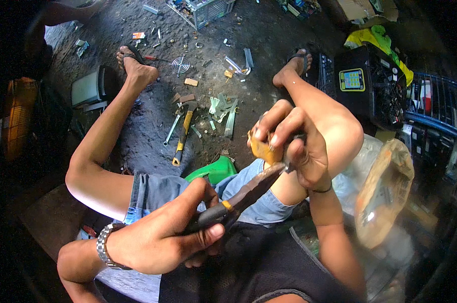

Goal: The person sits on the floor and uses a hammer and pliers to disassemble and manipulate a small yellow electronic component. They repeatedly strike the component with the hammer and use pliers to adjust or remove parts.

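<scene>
My left hand (157,227), with a metal watch on its wrist, is closed round the black-and-yellow grip of what look like snips (253,189). Their long dark metal jaws slant up to the right. Their tip meets a small yellow-covered part (265,150), which my right hand (296,144) pinches between thumb and fingers. The tip is partly hidden by the right thumb, so I cannot tell how deep it reaches. On the ground between my legs lie a hammer (184,132) with a black-and-yellow handle and a spanner (173,129).
Metal strips (231,118), a round fan grille (180,64) and small scraps litter the dark ground. A metal casing (208,12) stands at the far side. To the right are a black case (362,91), a blue rack (435,126) and a clear plastic bag (385,192). Something green (215,169) sits between my thighs.
</scene>
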Demonstrator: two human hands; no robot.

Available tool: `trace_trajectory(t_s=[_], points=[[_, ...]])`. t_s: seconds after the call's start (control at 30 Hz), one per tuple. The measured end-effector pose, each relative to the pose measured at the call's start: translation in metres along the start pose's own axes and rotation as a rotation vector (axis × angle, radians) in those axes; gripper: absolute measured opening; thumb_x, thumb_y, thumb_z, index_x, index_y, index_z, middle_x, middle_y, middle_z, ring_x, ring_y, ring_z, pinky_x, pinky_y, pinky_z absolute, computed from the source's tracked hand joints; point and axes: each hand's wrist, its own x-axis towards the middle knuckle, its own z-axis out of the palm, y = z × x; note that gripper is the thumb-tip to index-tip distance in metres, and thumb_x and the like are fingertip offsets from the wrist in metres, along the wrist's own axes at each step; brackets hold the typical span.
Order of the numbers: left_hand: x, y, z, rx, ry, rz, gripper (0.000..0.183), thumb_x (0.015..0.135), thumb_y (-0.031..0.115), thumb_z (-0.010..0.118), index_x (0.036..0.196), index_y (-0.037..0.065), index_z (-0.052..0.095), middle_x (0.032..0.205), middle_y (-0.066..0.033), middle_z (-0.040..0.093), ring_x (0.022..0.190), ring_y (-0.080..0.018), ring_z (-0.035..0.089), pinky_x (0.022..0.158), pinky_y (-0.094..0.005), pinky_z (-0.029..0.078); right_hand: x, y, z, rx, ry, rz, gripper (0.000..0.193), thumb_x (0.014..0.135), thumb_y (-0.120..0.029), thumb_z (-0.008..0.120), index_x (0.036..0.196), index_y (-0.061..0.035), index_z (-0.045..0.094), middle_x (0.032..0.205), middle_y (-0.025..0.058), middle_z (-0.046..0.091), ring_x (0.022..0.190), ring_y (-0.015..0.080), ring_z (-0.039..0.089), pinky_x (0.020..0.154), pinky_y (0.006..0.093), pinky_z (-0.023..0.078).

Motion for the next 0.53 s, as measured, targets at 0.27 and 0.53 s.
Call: trace_trajectory(t_s=[0.27, 0.53], points=[[0.026, -0.035, 0.004, -0.019, -0.107, 0.350, 0.029, 0.109, 0.024, 0.060, 0.126, 0.001, 0.058, 0.113, -0.0050, 0.063, 0.108, -0.0125, 0.057, 0.096, -0.0292, 0.046, 0.016, 0.007, 0.008, 0.340, 0.198, -0.012, 0.037, 0.113, -0.042, 0.039, 0.112, -0.0064, 0.047, 0.116, 0.0151, 0.055, 0.106, 0.0278, 0.064, 0.097, 0.0432, 0.055], [0.035, -0.058, 0.004, -0.389, -0.173, 0.382, 0.031, 0.108, 0.023, 0.060, 0.131, 0.003, 0.056, 0.128, -0.0113, 0.067, 0.127, -0.0227, 0.060, 0.112, -0.0395, 0.046, 0.023, 0.011, 0.011, 0.535, 0.151, -0.058, 0.036, 0.114, -0.043, 0.034, 0.117, -0.0089, 0.046, 0.121, 0.0161, 0.054, 0.108, 0.0359, 0.066, 0.095, 0.0483, 0.057]])
